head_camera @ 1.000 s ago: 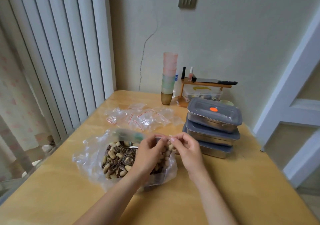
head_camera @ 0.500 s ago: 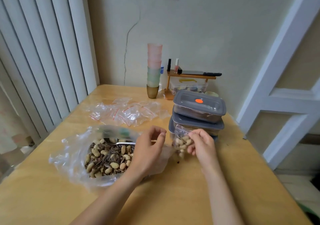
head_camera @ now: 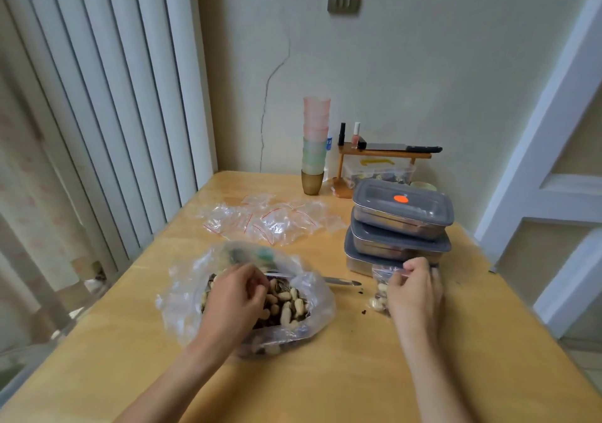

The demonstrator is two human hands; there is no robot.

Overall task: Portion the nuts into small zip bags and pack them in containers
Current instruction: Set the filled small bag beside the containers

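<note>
Holding a small zip bag [head_camera: 381, 287] by its top edge with the right hand [head_camera: 415, 292], fingers curled round the strip, bag hanging upright with its base touching the table [head_camera: 374, 373]. Keeping the bag upright, probably so the nuts already inside settle to the bottom and away from the seal. Whether the strip is pressed closed: cannot tell, hidden by fingers.

Resting the left hand [head_camera: 236, 295] inside the mouth of the big plastic bag [head_camera: 312, 321], fingers curled down over the mixed nuts [head_camera: 288, 305]; whether anything is pinched between them: cannot tell. Reaching here likely for the spoon handle [head_camera: 342, 281] sticking out towards the right, or for loose nuts.

Lying flat behind the big bag: spare empty zip bags [head_camera: 270, 223], near enough to grab one at a time. Standing just beyond the right hand: three lidded containers [head_camera: 400, 223], stacked and closed. Placing the filled bag beside the stack suggests packing comes later, as no lid is off yet.

Judging progress: early, one portion filled, none packed.
</note>
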